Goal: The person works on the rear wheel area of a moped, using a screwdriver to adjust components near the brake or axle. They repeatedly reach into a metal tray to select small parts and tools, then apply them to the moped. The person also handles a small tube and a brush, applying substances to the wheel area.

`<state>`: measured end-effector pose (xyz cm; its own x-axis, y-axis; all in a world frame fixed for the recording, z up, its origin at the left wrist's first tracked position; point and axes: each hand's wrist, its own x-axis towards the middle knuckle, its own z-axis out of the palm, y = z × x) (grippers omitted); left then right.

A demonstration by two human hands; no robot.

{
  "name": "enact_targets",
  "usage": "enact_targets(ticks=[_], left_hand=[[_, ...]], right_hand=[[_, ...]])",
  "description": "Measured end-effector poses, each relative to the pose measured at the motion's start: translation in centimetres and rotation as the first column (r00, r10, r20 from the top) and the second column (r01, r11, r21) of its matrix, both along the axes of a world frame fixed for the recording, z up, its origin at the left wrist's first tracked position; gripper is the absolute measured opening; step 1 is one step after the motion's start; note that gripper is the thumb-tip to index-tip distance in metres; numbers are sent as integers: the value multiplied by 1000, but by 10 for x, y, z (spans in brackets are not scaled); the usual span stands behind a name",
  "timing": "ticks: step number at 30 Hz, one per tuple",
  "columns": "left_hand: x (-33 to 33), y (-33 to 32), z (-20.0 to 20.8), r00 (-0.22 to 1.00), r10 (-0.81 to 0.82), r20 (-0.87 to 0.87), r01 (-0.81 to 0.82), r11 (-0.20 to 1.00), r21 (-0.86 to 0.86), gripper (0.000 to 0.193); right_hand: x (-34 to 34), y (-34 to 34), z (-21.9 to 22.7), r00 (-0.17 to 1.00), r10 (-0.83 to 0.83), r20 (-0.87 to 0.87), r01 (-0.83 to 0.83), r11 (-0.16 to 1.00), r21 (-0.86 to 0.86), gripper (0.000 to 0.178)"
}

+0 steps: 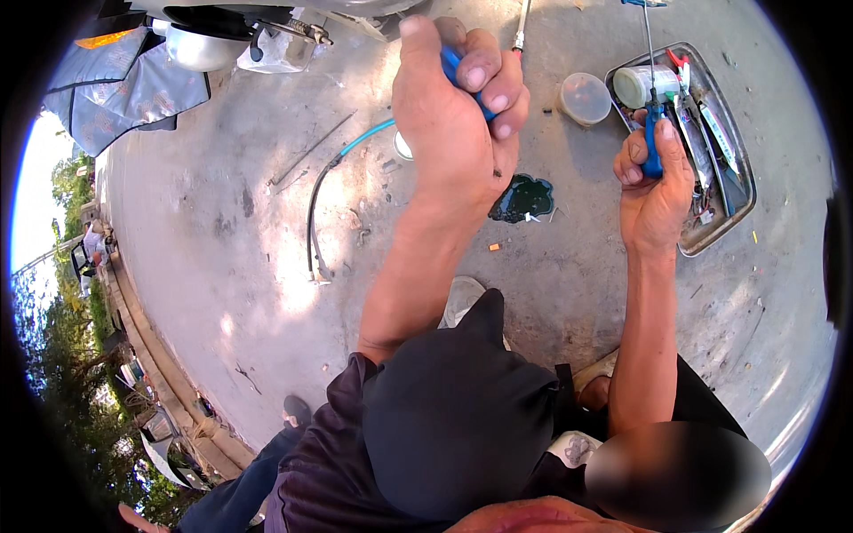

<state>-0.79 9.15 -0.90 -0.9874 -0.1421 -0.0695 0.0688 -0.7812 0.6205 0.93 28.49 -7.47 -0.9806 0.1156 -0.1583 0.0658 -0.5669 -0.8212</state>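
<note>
My left hand is raised at the top middle, its fingers wrapped round a blue handle. The working end of that tool cannot be made out. Over to the right, my right hand grips a screwdriver by its blue handle, the long thin shaft pointing up and away. Just beyond this hand lies a metal tray of tools, with red-handled pliers and a pale jar inside. A blue-and-black cable or hose rests on the ground left of my left forearm.
A round clear tub stands beside the tray. A dark wet puddle spreads on the concrete between my arms. Vehicle parts and a silver-grey sheet hang at the top left. Black cloth fills the lower middle; a shoe shows nearby.
</note>
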Motion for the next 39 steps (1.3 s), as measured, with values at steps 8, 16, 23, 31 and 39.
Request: enact_targets(ticks=[8, 16, 23, 31, 39], left_hand=[[66, 79, -77, 921, -346, 178, 354, 556, -752, 39], [52, -16, -52, 984, 154, 90, 30, 352, -935, 37], [7, -85, 1, 827, 359, -433, -545, 320, -775, 45], [-26, -85, 15, 841, 261, -473, -540, 456, -708, 46], [-32, -91, 25, 850, 258, -460, -527, 401, -749, 41]], right_hand=[[-3, 24, 35, 974, -9, -226, 46, 986, 161, 26], [14, -49, 29, 838, 225, -497, 120, 813, 570, 36], [9, -78, 35, 841, 227, -491, 123, 803, 583, 33], [5, -84, 38, 838, 281, -468, 100, 764, 637, 32], [2, -90, 34, 819, 200, -537, 199, 779, 594, 30]])
